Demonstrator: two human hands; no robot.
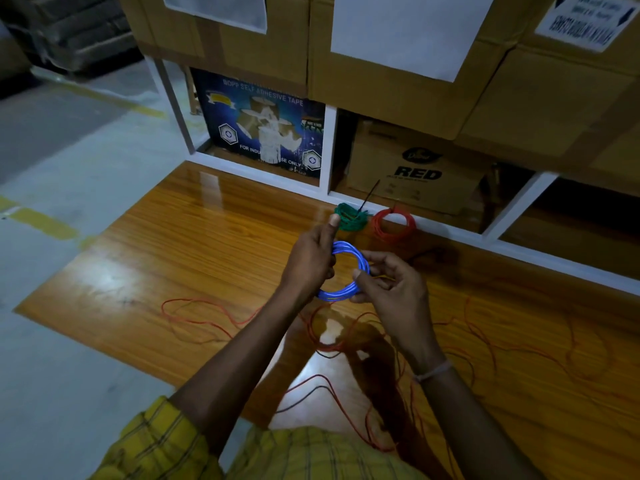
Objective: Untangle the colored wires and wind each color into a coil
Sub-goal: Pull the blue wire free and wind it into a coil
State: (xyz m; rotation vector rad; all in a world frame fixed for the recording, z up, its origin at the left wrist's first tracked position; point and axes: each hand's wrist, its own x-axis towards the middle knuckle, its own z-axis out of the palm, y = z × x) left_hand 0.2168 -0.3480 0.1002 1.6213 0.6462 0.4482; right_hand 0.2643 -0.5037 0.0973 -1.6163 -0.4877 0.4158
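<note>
I observe both hands grasping the blue coil point(346, 271) above the wooden surface point(207, 237): the left hand point(311, 258) grips its left side, thumb raised; the right hand point(388, 282) pinches its right side. The green coil point(349, 218) and red coil point(393, 223) lie side by side by the shelf point(329, 150). Loose red and dark wires point(329, 341) sprawl below the hands.

Both my forearms reach forward and meet ahead of me. My left hand point(310, 259) is curled in a fist-like grip, thumb pointing up. My right hand point(389, 289) is raised beside it, thumb and fingers point(377, 259) apparently pinching, wrist bent slightly inward.
</note>
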